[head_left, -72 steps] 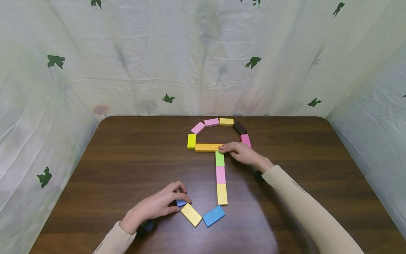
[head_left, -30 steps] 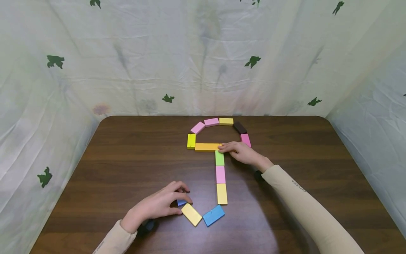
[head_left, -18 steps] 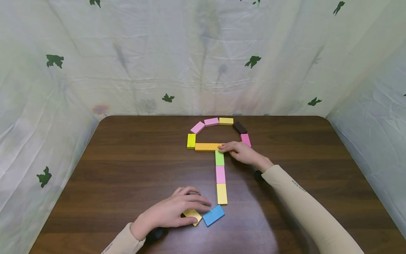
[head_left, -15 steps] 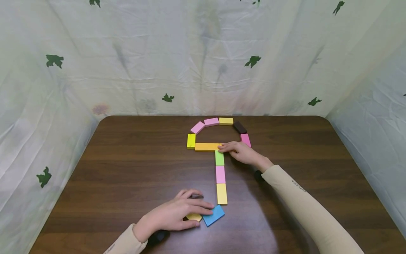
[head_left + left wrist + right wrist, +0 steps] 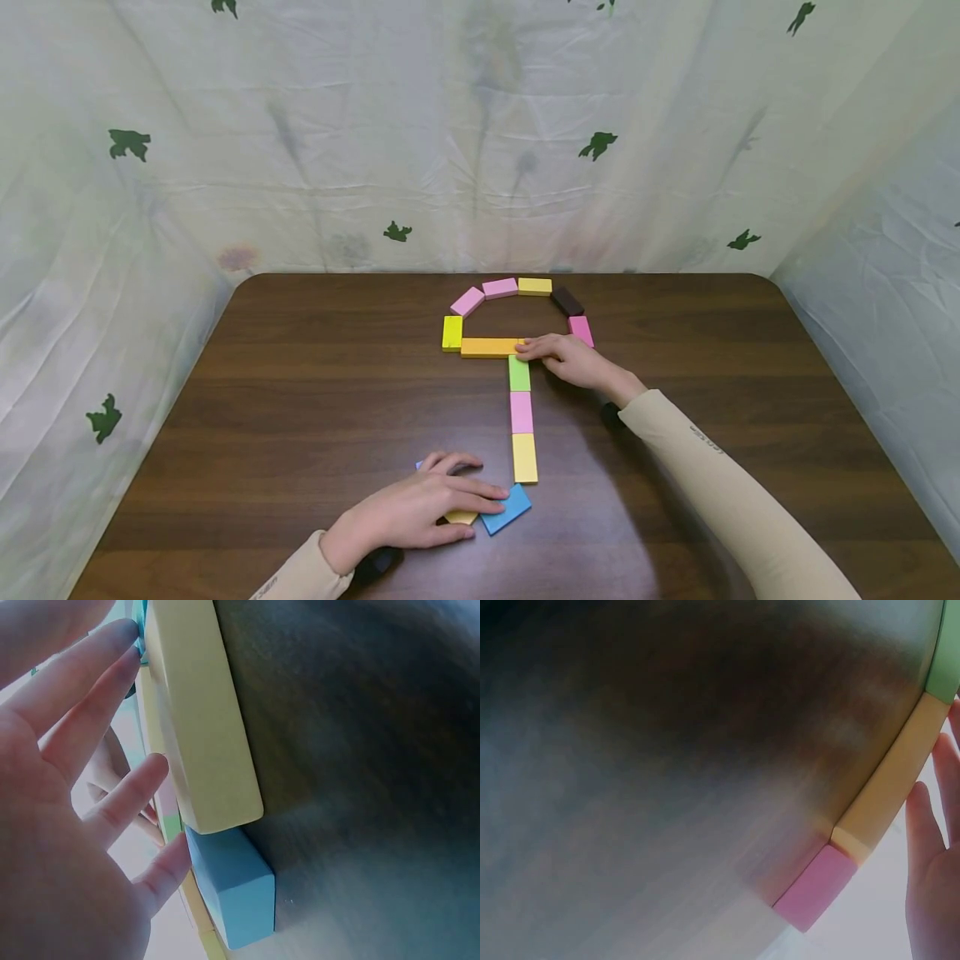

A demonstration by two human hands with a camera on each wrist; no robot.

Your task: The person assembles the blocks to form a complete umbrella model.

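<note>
My left hand (image 5: 423,506) lies spread over the near end of a block layout. Its index and middle fingertips are on a light blue block (image 5: 510,510). Under the palm sits a pale yellow block (image 5: 462,517), mostly covered; the left wrist view shows that yellow block (image 5: 210,727) with a darker blue block (image 5: 236,889) beside it, the little fingertip close to the blue one. My right hand (image 5: 573,362) rests its fingertips on the right part of the orange bar (image 5: 489,348). In the right wrist view the fingers extend along the orange blocks (image 5: 892,772).
A straight stem of green (image 5: 520,374), pink (image 5: 521,412) and yellow (image 5: 525,458) blocks runs towards me. Above the bar, an arch includes a bright yellow block (image 5: 452,333), a black block (image 5: 567,302) and a magenta block (image 5: 580,331). The brown table (image 5: 300,400) meets a patterned curtain (image 5: 337,167).
My left hand has let go of the darker blue block at the left and moved right, flattening over the yellow block to reach the light blue one. The right hand has stayed still.
</note>
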